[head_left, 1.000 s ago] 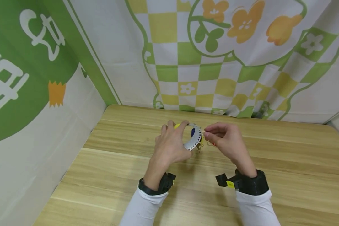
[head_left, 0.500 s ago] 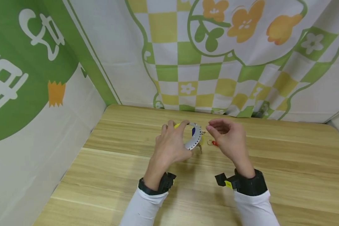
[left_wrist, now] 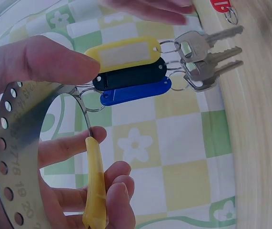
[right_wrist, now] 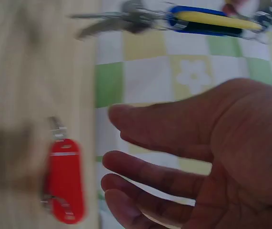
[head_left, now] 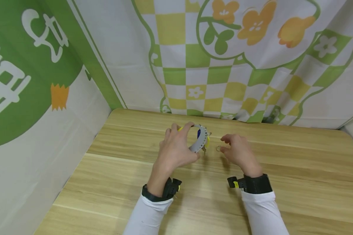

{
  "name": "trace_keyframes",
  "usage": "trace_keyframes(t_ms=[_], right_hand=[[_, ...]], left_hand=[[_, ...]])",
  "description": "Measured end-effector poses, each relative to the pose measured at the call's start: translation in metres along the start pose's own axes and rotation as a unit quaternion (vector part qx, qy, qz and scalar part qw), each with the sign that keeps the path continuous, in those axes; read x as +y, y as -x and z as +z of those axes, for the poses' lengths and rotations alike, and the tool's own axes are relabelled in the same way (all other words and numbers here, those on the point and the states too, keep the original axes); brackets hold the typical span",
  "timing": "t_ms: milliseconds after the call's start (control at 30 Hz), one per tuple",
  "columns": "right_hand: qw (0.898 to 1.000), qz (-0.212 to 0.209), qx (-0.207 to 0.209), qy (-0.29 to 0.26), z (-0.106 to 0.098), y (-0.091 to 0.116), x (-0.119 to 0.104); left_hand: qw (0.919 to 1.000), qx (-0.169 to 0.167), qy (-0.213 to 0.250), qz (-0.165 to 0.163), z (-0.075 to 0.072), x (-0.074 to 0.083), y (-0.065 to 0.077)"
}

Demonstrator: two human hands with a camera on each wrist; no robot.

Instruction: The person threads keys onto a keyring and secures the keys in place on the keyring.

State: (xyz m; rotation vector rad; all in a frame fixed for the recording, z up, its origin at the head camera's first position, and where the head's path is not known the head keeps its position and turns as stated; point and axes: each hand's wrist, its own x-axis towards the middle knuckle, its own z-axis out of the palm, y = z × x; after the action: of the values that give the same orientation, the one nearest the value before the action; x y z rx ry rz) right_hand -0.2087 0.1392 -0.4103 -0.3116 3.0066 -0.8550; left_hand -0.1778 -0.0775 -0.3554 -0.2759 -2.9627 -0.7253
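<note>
My left hand (head_left: 176, 148) grips a large key holder ring (left_wrist: 24, 143), a curved metal plate with numbered holes and a yellow handle (left_wrist: 96, 183). On the ring hang a yellow key tag (left_wrist: 126, 53), a black key tag (left_wrist: 131, 76) and a blue key tag (left_wrist: 138, 91), each linked to metal keys (left_wrist: 195, 45). To the right, my right hand (head_left: 238, 151) hovers with loosely bent fingers and nothing between them. Beside its fingertips in the right wrist view, a red key tag (right_wrist: 65, 176) with metal rings lies on the table; in the head view the hand mostly hides it.
The wooden table (head_left: 91, 189) stretches out under both hands. Behind it hangs a green, yellow and white checked curtain (head_left: 217, 78), and a green and white cloth (head_left: 32, 124) stands along the left side.
My right hand has come away from the hanging tags and dropped down by the red key tag. The left hand, still holding the ring, has shifted slightly left.
</note>
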Motion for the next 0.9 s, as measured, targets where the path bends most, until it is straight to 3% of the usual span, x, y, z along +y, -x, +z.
trace_keyframes(t_ms=[167,400,633,900], right_hand=[[0.998,-0.008,-0.046,0.051,0.018,-0.005,0.004],[0.996,0.0,-0.035,0.083,0.032,-0.007,0.005],[0.998,0.024,0.001,0.052,0.034,-0.009,0.006],[0.997,0.008,0.069,-0.016,0.018,-0.007,0.005]], left_hand=[[1.0,0.001,0.001,-0.002,-0.002,-0.001,0.0],[1.0,0.006,-0.001,0.001,-0.001,-0.002,0.0],[1.0,0.003,-0.003,0.001,-0.001,-0.002,-0.001],[1.0,0.0,0.002,0.002,0.0,-0.002,-0.002]])
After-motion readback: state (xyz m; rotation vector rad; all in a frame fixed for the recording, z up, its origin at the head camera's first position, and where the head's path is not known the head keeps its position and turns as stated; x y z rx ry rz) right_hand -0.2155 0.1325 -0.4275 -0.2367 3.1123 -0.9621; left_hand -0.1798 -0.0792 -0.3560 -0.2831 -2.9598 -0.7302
